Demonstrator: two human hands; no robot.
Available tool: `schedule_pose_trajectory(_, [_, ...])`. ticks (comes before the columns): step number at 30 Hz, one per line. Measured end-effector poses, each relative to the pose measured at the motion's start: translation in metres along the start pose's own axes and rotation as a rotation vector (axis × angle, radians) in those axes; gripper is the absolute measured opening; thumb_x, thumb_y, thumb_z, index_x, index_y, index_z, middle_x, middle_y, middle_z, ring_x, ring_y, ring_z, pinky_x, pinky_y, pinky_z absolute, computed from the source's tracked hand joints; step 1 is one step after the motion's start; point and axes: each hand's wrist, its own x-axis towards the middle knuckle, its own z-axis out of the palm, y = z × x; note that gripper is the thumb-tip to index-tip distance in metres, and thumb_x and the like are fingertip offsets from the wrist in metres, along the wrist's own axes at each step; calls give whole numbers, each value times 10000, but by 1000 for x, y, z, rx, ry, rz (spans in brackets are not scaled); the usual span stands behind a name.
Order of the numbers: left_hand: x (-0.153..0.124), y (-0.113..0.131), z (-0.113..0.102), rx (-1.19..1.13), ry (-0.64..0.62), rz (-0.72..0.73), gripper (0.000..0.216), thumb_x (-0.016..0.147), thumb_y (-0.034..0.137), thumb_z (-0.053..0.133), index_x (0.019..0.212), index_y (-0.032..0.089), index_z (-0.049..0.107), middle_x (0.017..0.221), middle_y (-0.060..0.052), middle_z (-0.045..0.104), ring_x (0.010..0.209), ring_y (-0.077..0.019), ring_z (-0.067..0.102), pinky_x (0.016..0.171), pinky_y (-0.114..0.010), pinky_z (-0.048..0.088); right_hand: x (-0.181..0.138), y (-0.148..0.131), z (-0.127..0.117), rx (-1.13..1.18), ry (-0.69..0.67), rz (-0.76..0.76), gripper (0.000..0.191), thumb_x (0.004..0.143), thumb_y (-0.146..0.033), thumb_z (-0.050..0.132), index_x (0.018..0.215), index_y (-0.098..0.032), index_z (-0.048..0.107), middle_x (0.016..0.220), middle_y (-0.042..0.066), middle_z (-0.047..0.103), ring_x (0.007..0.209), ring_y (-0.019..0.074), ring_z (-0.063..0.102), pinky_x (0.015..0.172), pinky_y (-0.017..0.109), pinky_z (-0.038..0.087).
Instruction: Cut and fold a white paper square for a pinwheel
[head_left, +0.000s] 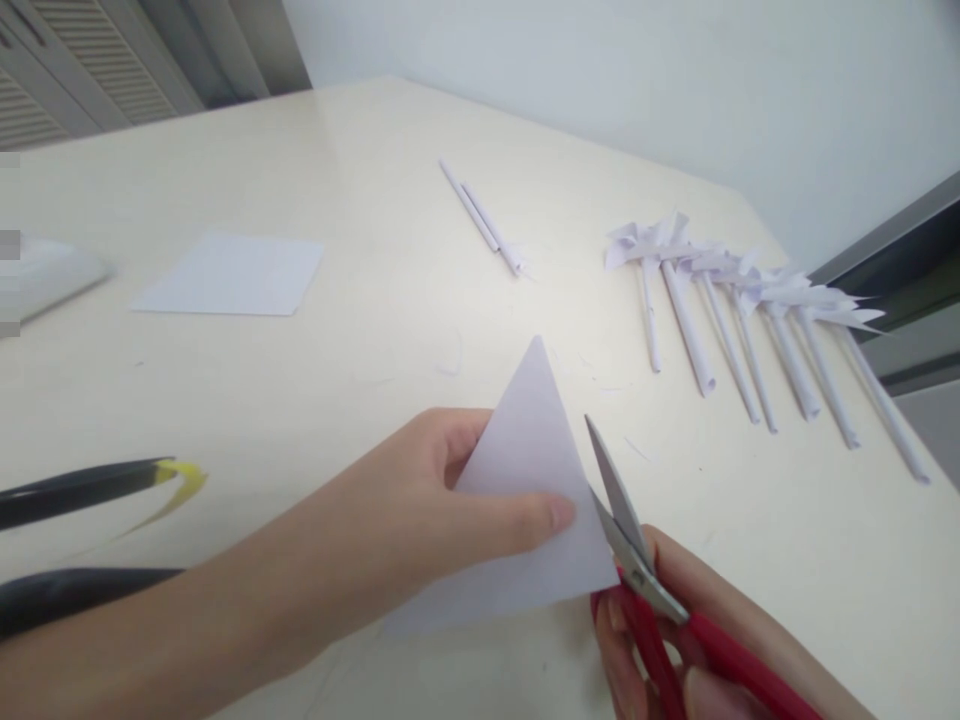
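Note:
My left hand (480,500) pinches a white piece of paper (529,430) folded into a triangle, its thumb on top and the other fingers hidden beneath. The paper's point faces away from me. In my right hand (637,650) is a pair of scissors (637,575) with red handles. Their blades are parted along the paper's right edge, and the lower blade reaches behind or against that edge; I cannot tell which.
At the right lie several paper pinwheels (780,310) on rolled sticks. Two thin paper rolls (480,215) are farther back. A white sheet (232,275) lies left, above black objects, one with a yellow tip (180,475). Paper slivers (637,448) dot the table (360,180).

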Motion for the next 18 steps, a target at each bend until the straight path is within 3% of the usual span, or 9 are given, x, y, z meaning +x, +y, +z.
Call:
schedule_pose_trajectory(3, [-1,3,-1,-42,-11,-47,276,776,356,628,1027,274,708,885,20,769,767,-204,715,658,-276,551,0,4,-4,-5,-86,53,425,542,-447,829,789,-246,547,729,-20,647,549,142,617,499,243,518])
schedule_pose_trajectory(7, [-1,3,-1,-108,-46,-48,269,776,340,663,1029,261,709,919,1,772,808,-223,719,700,-300,556,-4,7,-3,30,19,-54,416,590,-439,815,859,-259,553,792,-16,662,587,136,620,538,238,530])
schedule_pose_trajectory(11, [-1,0,2,-106,-43,-32,249,778,359,647,993,251,712,913,0,771,816,-217,714,691,-289,558,4,6,-1,76,-40,-19,439,547,-518,817,737,-239,536,676,-24,620,494,115,573,441,212,487])
schedule_pose_trajectory(15, [-1,0,2,-65,-18,-12,257,764,353,629,973,233,716,903,-5,770,738,-194,704,633,-260,542,2,-8,8,135,10,11,452,727,-667,613,685,-227,520,621,-23,573,448,86,511,427,195,451])
schedule_pose_trajectory(18, [-2,1,1,-55,-23,-22,295,765,365,626,1016,235,712,902,-8,769,736,-208,706,635,-281,542,-11,-29,21,189,108,-4,403,800,-611,592,719,-221,524,655,-23,554,501,71,466,483,171,437])
